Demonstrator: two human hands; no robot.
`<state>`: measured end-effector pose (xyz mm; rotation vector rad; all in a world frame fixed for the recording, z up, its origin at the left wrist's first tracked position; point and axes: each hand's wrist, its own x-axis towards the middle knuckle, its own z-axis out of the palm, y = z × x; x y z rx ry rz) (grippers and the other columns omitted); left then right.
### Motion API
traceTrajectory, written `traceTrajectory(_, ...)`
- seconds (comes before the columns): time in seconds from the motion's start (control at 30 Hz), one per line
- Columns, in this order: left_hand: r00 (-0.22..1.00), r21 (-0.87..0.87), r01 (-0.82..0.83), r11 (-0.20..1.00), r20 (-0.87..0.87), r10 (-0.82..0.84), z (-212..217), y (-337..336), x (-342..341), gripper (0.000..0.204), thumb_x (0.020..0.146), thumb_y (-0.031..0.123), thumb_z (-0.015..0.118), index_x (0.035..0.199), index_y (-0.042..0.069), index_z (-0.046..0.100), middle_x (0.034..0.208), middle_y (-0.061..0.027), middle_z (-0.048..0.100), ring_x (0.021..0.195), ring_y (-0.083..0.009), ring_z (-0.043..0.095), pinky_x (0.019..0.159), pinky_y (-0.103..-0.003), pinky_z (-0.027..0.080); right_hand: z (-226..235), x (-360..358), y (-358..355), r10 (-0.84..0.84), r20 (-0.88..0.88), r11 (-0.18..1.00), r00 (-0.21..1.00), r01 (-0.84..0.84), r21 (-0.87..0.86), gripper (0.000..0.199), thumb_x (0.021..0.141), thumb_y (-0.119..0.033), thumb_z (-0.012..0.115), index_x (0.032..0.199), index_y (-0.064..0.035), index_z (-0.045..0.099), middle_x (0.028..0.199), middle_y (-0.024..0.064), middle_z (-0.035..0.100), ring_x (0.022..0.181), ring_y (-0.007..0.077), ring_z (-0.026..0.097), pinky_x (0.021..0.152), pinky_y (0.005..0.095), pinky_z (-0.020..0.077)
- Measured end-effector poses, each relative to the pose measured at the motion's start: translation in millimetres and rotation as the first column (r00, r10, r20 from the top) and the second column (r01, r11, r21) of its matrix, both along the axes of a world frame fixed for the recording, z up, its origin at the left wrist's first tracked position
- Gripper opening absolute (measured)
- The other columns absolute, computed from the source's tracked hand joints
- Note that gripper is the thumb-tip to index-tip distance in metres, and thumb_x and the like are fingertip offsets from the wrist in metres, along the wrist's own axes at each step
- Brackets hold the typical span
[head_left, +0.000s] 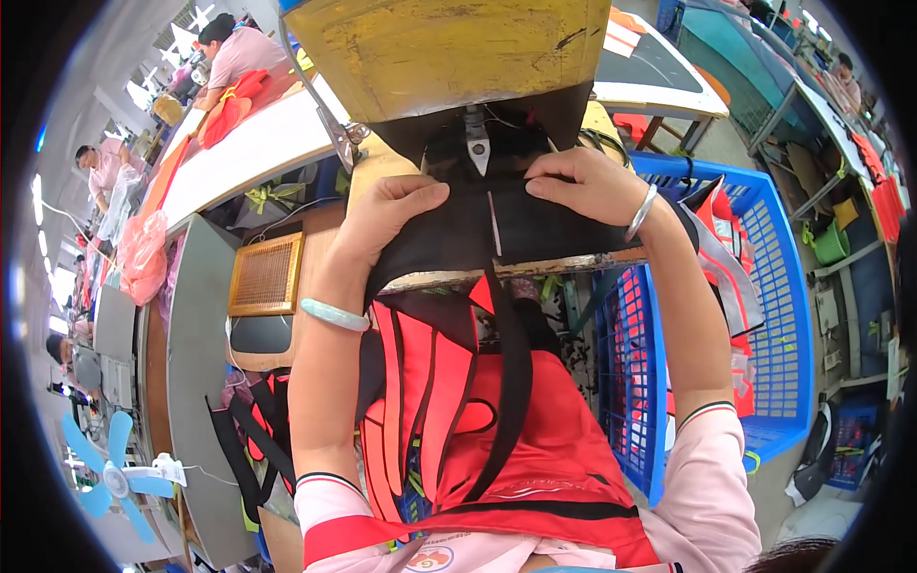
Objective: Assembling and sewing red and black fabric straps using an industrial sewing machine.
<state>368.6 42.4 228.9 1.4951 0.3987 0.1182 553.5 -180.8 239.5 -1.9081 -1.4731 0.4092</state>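
Observation:
Black fabric point(544, 229) lies across the sewing machine bed, under the presser foot point(476, 143) of a yellow machine head point(449, 53). My left hand point(387, 215) presses flat on the fabric's left side, a pale green bangle on its wrist. My right hand point(585, 183) pinches the fabric's upper edge just right of the presser foot, a silver bangle on its wrist. Red pieces trimmed in black point(449, 401) hang from the bed's front edge into my lap, along with a long black strap point(511, 382).
A blue plastic basket point(778, 315) with more red pieces stands at my right. At my left are a wooden-framed grille point(266, 277), a grey partition and a small blue fan point(110, 473). Other people work at long tables point(248, 143) at the back left.

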Motion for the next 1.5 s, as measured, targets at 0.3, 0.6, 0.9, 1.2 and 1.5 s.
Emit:
traceTrajectory(0.3,0.997,-0.083,-0.073,0.994,0.005,0.074,9,0,11,0.025,0.089,0.021,0.072,0.102,-0.001,0.071,0.089,-0.0031,0.071,0.076,-0.0092,0.065,0.068,-0.023,0.052,0,14,7,-0.016,-0.051,1.0,0.999,0.017,0.019,0.026,0.093,-0.024,0.064,0.103,0.0006,0.066,0.085,0.0099,0.068,0.081,0.0193,0.063,0.077,0.0302,0.0488)
traceTrajectory(0.6,1.0,0.184,0.029,0.983,-0.005,-0.028,22,11,-27,0.02,0.09,0.018,0.07,0.098,0.0,0.072,0.087,-0.003,0.07,0.078,-0.0085,0.064,0.072,-0.023,0.052,6,38,-52,-0.055,0.063,0.997,0.996,0.059,-0.058,0.032,0.093,-0.029,0.059,0.088,0.0026,0.06,0.073,0.0149,0.06,0.067,0.0209,0.055,0.069,0.0351,0.047)
traceTrajectory(0.9,0.836,0.953,0.141,-0.266,-0.259,-0.484,20,-173,-90,0.015,0.084,0.02,0.063,0.071,0.011,0.064,0.063,-0.0051,0.063,0.058,-0.0213,0.066,0.05,-0.035,0.051,17,-80,-101,0.215,-0.271,0.976,0.938,-0.199,0.087,0.041,0.085,-0.031,0.071,0.113,-0.0007,0.069,0.11,0.0152,0.07,0.102,0.0274,0.066,0.091,0.0372,0.0493)
traceTrajectory(1.2,0.597,0.954,-0.267,-0.137,0.052,-0.8,-17,-220,-131,0.022,0.078,0.021,0.064,0.097,0.011,0.064,0.101,-0.0049,0.062,0.097,-0.0253,0.064,0.087,-0.043,0.051,-12,-155,-110,0.074,-0.329,0.985,0.941,-0.016,0.174,0.02,0.088,-0.019,0.07,0.083,0.0001,0.065,0.068,0.0138,0.059,0.062,0.0186,0.061,0.056,0.0346,0.0438)
traceTrajectory(1.5,0.95,0.903,-0.222,0.368,0.285,-0.125,-173,-225,-156,0.063,0.077,-0.003,0.068,0.135,0.008,0.049,0.136,-0.0201,0.049,0.121,-0.0405,0.052,0.099,-0.047,0.045,-104,-162,-250,0.533,-0.704,0.765,0.47,0.088,0.638,0.043,0.095,-0.038,0.058,0.107,0.0023,0.068,0.109,0.0219,0.064,0.109,0.0365,0.06,0.101,0.0513,0.0423)
